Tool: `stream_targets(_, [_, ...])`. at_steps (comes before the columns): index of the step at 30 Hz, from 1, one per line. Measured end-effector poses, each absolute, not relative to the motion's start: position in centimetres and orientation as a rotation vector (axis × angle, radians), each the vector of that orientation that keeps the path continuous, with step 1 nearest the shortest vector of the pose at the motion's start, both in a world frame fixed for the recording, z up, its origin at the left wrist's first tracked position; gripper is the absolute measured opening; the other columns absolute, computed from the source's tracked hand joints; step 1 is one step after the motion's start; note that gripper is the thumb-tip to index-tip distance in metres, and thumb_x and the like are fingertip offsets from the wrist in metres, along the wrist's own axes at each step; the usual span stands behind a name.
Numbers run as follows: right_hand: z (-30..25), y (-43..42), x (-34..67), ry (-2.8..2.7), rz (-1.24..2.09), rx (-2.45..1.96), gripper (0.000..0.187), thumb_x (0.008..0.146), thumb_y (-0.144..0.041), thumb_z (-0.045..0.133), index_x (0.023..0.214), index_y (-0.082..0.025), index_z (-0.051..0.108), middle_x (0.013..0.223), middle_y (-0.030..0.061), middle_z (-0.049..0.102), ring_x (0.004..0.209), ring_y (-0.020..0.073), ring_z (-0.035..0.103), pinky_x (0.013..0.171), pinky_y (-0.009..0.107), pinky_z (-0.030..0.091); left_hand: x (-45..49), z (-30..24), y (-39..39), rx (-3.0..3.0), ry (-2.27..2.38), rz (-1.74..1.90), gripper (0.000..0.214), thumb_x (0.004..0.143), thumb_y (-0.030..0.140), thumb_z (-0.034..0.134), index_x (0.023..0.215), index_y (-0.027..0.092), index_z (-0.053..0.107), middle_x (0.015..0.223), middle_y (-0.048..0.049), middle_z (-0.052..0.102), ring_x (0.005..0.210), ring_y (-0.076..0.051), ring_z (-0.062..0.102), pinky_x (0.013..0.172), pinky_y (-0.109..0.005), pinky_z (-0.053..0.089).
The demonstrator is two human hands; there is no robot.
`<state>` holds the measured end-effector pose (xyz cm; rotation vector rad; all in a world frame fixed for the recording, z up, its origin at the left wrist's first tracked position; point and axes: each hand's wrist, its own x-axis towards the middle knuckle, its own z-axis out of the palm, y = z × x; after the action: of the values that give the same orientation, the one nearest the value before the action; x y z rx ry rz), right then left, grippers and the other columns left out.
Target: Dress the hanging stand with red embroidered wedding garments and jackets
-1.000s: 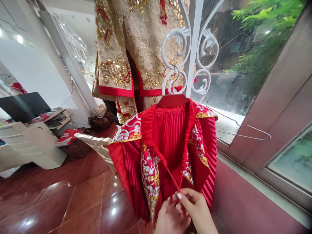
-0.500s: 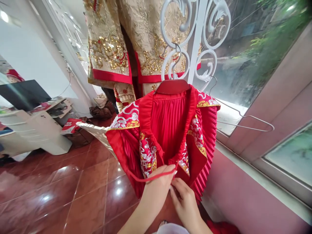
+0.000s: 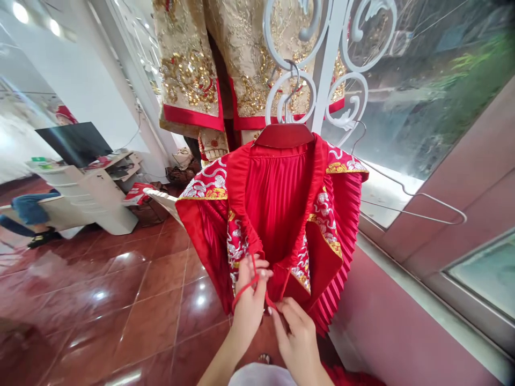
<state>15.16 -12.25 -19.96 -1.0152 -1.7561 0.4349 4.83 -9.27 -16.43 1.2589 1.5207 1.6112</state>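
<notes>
A red pleated garment [image 3: 281, 203] with silver and gold embroidered panels hangs on a red hanger [image 3: 284, 135] hooked into a white scrolled metal stand [image 3: 322, 80]. My left hand [image 3: 249, 300] is closed at the garment's lower front, with a thin red cord [image 3: 243, 287] looped over its fingers. Just below and to the right, my right hand [image 3: 295, 335] pinches the cord's other end. Both hands touch the cord close together under the garment's opening.
A cream and gold embroidered robe [image 3: 209, 64] hangs behind the stand. An empty wire hanger [image 3: 418, 206] lies at the window sill on the right. A white desk [image 3: 86, 195] with a dark monitor [image 3: 74, 142] stands at the left on a glossy red tile floor [image 3: 120, 300].
The left hand has risen a little and the cord now loops round its fingers instead of stretching sideways. The right hand stays just beneath. The view has shifted slightly.
</notes>
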Motion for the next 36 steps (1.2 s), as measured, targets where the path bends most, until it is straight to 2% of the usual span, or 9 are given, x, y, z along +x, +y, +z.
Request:
stream_targets(3, [-19.9,-12.3,15.6,-1.732,0.491,-1.005,0.019,0.089,-0.015,0.044,0.078,-0.015,0.060,0.071,0.0055,0.059,0.063,0.0129,0.057,0.060,0.022,0.047,3.6,-16.0,-10.1,1.072,1.340,1.351,0.019,0.078,0.033,0.059,0.080,0.015,0.055,0.064,0.0007,0.057,0.058,-0.011,0.056,0.058,-0.023,0.048])
stream_targets(7, [-19.1,-11.8,16.6,-1.659,0.525,-1.005,0.019,0.088,-0.016,0.047,0.073,-0.015,0.058,0.070,0.0046,0.059,0.062,0.0121,0.057,0.060,0.021,0.046,1.3,-16.6,-11.3,0.988,1.290,1.400,0.028,0.073,0.036,0.067,0.064,0.014,0.052,0.055,0.0027,0.054,0.054,-0.009,0.052,0.057,-0.020,0.044])
stream_targets(13, [-16.8,-11.1,16.1,-1.754,0.700,-0.888,0.022,0.087,-0.020,0.048,0.068,-0.015,0.058,0.064,0.0025,0.055,0.058,0.0110,0.053,0.056,0.020,0.043,1.1,-16.5,-10.2,0.736,0.943,1.343,0.032,0.075,0.040,0.067,0.091,0.013,0.064,0.099,-0.0110,0.066,0.093,-0.021,0.061,0.084,-0.034,0.047])
stream_targets(18, [-16.1,-10.7,15.3,-1.686,0.842,-0.918,0.027,0.086,-0.027,0.049,0.063,-0.015,0.056,0.062,0.0019,0.055,0.058,0.0113,0.051,0.056,0.020,0.042,1.3,-15.3,-8.9,0.788,0.677,1.107,0.028,0.078,0.034,0.065,0.097,0.014,0.067,0.106,-0.0117,0.065,0.099,-0.023,0.059,0.089,-0.035,0.043])
stream_targets(22, [-16.4,-10.1,15.0,-1.578,0.842,-1.033,0.030,0.083,-0.032,0.051,0.057,-0.015,0.054,0.056,0.0009,0.052,0.053,0.0112,0.047,0.052,0.021,0.037,-0.6,-15.2,-8.4,0.912,0.694,1.082,0.024,0.075,0.031,0.067,0.093,0.014,0.069,0.103,-0.0103,0.066,0.090,-0.019,0.060,0.085,-0.031,0.044])
stream_targets(27, [-17.1,-9.6,14.1,-1.528,0.835,-1.147,0.038,0.082,-0.036,0.048,0.049,-0.016,0.042,0.050,-0.0008,0.043,0.047,0.0093,0.038,0.046,0.021,0.029,-2.0,-14.9,-7.1,1.050,0.769,1.058,0.040,0.074,0.035,0.068,0.109,0.015,0.063,0.094,-0.0086,0.066,0.063,-0.011,0.058,0.067,-0.026,0.046])
stream_targets(29, [-17.5,-9.4,13.8,-1.534,0.822,-1.203,0.042,0.083,-0.038,0.045,0.048,-0.017,0.038,0.048,-0.0016,0.039,0.046,0.0085,0.034,0.045,0.021,0.027,-2.1,-14.4,-6.7,1.211,0.870,1.052,0.034,0.076,0.035,0.065,0.102,0.014,0.066,0.082,-0.0071,0.066,0.059,-0.012,0.058,0.063,-0.026,0.046])
stream_targets(33, [-18.1,-8.7,13.2,-1.603,0.777,-1.278,0.044,0.087,-0.039,0.041,0.050,-0.017,0.036,0.047,-0.0023,0.036,0.046,0.0078,0.033,0.045,0.021,0.026,-2.6,-13.4,-6.4,1.647,1.063,1.111,0.018,0.078,0.031,0.062,0.084,0.018,0.073,0.076,-0.0062,0.065,0.065,-0.016,0.060,0.063,-0.025,0.046])
stream_targets(36, [-18.1,-8.5,12.4,-1.826,0.592,-1.197,0.040,0.089,-0.031,0.039,0.052,-0.016,0.039,0.052,-0.0005,0.043,0.049,0.0084,0.039,0.049,0.020,0.029,-2.6,-13.2,-5.7,1.779,1.204,1.191,0.013,0.077,0.027,0.064,0.084,0.024,0.074,0.079,-0.0044,0.064,0.070,-0.016,0.060,0.068,-0.026,0.046])
